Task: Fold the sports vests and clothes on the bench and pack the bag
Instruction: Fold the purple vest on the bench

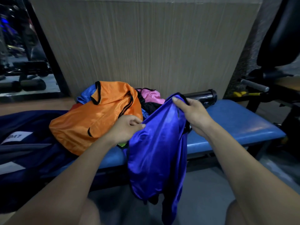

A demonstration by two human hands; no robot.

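**Purple vest lifted, fold not started**

Left hand [128,127] pinches the purple vest [157,148] at its upper edge; right hand [193,114] grips a shoulder strap higher up. Vest hangs off the front of the blue surface [235,124], hem toward the floor. Orange vest [95,116] tops the unfolded pile; dark bag [24,143] lies left.

Risk: slick fabric may slip the pinch and drop, or fold crooked from uneven holds.

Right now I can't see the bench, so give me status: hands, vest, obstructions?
Left hand, right hand pinching blue vest. Vest hanging unfolded off bench. Nothing blocking.
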